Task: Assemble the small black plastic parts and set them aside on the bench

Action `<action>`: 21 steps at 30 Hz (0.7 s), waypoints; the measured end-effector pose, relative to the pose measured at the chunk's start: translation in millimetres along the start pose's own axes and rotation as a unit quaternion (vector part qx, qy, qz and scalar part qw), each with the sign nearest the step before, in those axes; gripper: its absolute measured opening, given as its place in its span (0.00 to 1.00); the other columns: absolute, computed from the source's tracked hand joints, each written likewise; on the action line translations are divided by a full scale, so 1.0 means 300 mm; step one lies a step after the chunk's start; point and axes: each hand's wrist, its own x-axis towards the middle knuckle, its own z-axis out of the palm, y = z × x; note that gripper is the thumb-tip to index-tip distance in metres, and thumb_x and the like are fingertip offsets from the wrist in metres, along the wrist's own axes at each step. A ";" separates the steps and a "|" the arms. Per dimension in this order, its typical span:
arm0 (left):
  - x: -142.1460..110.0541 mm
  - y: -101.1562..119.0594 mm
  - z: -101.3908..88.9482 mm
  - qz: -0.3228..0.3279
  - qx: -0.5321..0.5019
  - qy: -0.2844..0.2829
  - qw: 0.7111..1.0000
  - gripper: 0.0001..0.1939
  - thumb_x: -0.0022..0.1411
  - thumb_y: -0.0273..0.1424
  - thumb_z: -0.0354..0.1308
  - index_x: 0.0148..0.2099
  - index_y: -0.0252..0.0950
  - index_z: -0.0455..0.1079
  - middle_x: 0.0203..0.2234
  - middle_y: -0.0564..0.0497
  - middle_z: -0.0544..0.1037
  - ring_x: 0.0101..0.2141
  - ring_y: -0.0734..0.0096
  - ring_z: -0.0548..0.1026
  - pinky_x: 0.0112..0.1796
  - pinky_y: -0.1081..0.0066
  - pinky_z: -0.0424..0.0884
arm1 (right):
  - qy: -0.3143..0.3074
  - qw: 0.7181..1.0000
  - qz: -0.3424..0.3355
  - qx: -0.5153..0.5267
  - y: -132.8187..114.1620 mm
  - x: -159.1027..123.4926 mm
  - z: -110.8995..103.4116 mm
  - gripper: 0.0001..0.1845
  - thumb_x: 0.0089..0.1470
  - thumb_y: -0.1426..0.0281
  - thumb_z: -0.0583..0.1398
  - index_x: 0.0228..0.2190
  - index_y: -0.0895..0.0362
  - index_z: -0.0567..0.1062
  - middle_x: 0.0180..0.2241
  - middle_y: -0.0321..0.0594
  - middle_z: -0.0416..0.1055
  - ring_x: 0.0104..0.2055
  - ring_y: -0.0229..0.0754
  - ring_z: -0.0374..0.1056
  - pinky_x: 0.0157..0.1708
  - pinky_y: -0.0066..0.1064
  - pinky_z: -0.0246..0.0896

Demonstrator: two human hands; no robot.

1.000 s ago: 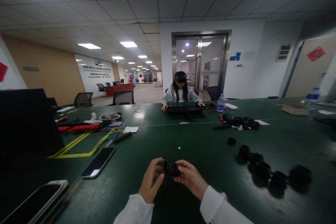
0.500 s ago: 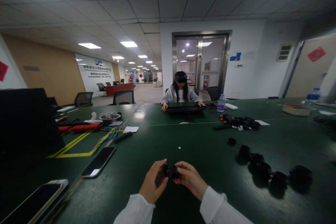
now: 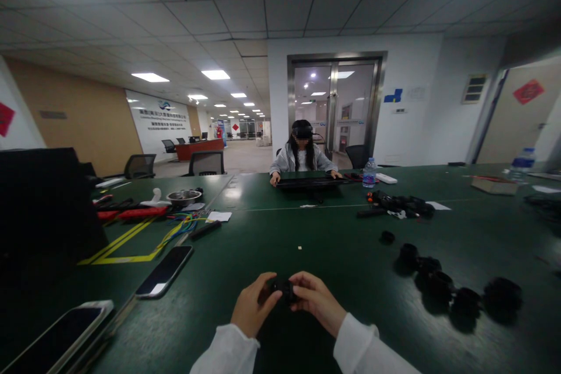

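Note:
Low in the middle of the view, my left hand (image 3: pixel 253 305) and my right hand (image 3: pixel 316 301) meet around a small black round part (image 3: pixel 283 289). Both hands have their fingers curled onto it from either side, just above the green table (image 3: pixel 307 234). Most of the part is hidden by my fingers. White sleeves cover both my wrists. A row of several similar black round parts (image 3: pixel 438 283) lies on the table to the right of my hands.
Two phones (image 3: pixel 164 270) lie at the left, near yellow tape lines and coloured wires (image 3: pixel 179 228). A black monitor back (image 3: pixel 44 204) stands at far left. A person sits across the table at a keyboard, beside a water bottle (image 3: pixel 369 172). More black parts (image 3: pixel 401 203) lie beyond.
My hands have dropped slightly toward the table and closed tighter round the black part, the left fingers curling further over it. Nothing else on the table has moved.

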 end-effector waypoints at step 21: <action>-0.013 0.008 0.005 0.102 -0.074 0.005 0.992 0.35 0.43 0.18 0.45 0.56 0.37 0.50 0.48 0.44 0.59 0.31 0.73 0.69 0.28 0.74 0.68 | 0.031 0.995 0.020 0.090 0.018 0.025 -0.019 0.10 0.41 0.68 0.59 0.27 0.59 0.66 0.20 0.35 0.68 0.20 0.34 0.66 0.21 0.25 0.55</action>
